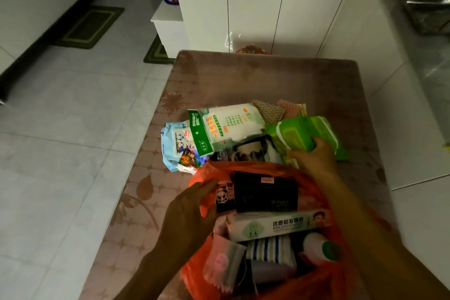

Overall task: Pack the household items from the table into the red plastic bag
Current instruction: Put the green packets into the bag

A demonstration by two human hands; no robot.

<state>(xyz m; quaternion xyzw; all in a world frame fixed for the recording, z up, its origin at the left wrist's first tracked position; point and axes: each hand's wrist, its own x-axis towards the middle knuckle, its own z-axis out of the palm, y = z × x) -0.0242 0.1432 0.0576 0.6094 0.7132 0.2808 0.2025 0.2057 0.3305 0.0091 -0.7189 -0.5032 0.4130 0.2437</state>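
The red plastic bag (243,169) lies open at the near end of the table (267,75). Inside it are a black box (265,192), a long white foil box (277,225), a striped cloth (269,248), a white bottle with a green cap (321,247) and a pink packet (220,262). My left hand (192,212) grips the bag's left rim. My right hand (316,156) is closed on a green wipes pack (304,133) just beyond the bag. A white-and-green packet (226,124) and a blue wipes pack (180,146) lie on the table behind the bag.
Brown and pink woven cloths (277,109) lie behind the green pack. A dark cup-like item (248,151) sits between the packets and the bag. White cabinets (255,2) stand past the table's far edge. Tiled floor (73,129) with green mats (90,27) lies left.
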